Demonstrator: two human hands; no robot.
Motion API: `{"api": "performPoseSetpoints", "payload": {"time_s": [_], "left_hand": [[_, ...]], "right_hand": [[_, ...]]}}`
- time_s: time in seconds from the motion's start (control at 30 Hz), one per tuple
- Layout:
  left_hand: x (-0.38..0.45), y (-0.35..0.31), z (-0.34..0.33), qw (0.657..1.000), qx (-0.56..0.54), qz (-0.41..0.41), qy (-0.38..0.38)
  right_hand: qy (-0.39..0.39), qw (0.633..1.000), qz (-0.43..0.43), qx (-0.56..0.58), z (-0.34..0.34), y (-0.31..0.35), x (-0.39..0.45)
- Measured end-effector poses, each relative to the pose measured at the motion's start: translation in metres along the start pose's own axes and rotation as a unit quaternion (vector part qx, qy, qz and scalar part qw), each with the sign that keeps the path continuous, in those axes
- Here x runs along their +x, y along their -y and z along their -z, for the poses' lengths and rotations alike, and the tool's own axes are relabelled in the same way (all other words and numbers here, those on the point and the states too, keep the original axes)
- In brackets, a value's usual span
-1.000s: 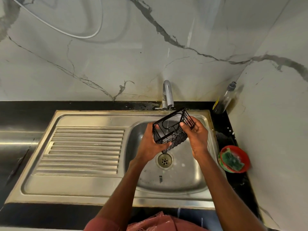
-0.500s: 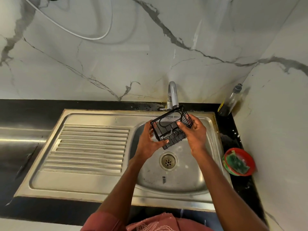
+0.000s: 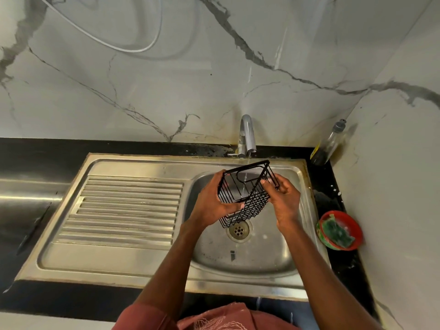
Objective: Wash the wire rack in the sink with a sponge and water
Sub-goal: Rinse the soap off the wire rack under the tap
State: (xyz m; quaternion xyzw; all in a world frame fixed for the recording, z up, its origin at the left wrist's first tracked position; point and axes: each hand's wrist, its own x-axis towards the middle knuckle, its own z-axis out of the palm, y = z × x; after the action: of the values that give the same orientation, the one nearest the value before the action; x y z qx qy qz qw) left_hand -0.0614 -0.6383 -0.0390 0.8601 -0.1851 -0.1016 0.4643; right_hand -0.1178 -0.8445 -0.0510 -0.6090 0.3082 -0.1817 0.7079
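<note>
A black wire rack (image 3: 245,194), shaped like a small basket, is held tilted over the steel sink basin (image 3: 262,256). My left hand (image 3: 212,203) grips its left side, thumb across the lower wires. My right hand (image 3: 283,201) pinches its right edge near the top. A thin stream of water runs from the chrome tap (image 3: 247,134) down through the rack. A green sponge (image 3: 339,233) lies in a red bowl (image 3: 354,225) on the counter to the right, away from both hands.
The ribbed steel drainboard (image 3: 126,210) fills the left part of the sink. The drain (image 3: 238,231) sits just below the rack. A nearly empty clear bottle (image 3: 328,144) stands in the back right corner. Marble walls close in behind and on the right.
The rack has been turned, so its open top now faces more toward the tap. Both hands keep their hold on it.
</note>
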Motion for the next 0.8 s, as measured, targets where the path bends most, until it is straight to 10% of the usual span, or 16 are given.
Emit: {"api": "performPoseSetpoints", "payload": {"time_s": [0.2, 0.37, 0.57, 0.8], "left_hand": [[-0.001, 0.003, -0.006, 0.994, -0.097, 0.041, 0.040], [-0.008, 0.054, -0.018, 0.967, -0.058, 0.249, -0.002], [-0.004, 0.052, -0.037, 0.768, -0.450, 0.450, 0.069], [0.022, 0.025, -0.061, 0.689, -0.543, 0.480, -0.013]], "right_hand": [[-0.060, 0.993, -0.056, 0.081, 0.013, -0.003, 0.000], [-0.072, 0.977, -0.101, 0.174, 0.031, -0.007, 0.004], [-0.004, 0.966, -0.111, 0.234, 0.039, -0.005, 0.009], [0.182, 0.960, -0.106, 0.188, 0.051, 0.021, 0.011]]}}
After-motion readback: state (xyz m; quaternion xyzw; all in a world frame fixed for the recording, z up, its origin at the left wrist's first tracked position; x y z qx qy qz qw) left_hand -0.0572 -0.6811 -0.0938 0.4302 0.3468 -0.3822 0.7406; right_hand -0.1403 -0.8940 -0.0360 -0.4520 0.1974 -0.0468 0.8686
